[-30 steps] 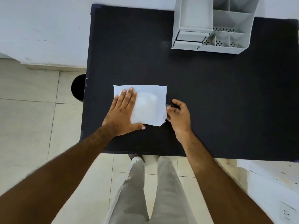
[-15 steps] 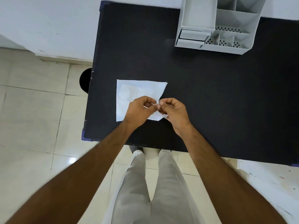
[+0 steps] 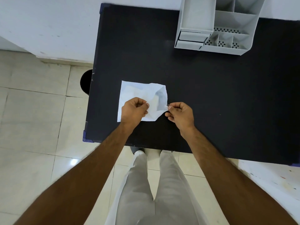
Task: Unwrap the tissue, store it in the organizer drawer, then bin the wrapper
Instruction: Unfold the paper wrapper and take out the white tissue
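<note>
A white wrapped tissue packet lies on the black table near its front left. My left hand pinches the wrapper at its middle. My right hand pinches the wrapper's right edge, which is pulled apart and lifted, showing a gap inside. The grey organizer stands at the back right of the table; its small drawer at the front left looks closed. A round black bin stands on the floor beside the table's left edge, mostly hidden by the tabletop.
A white wall runs behind the table. Beige floor tiles lie to the left and below. My legs stand against the table's front edge. A white paint-flecked surface sits at the lower right.
My left hand lifted off the flat packet and came to pinch it beside my right hand. Both hands then drew apart, opening the wrapper's right side.
</note>
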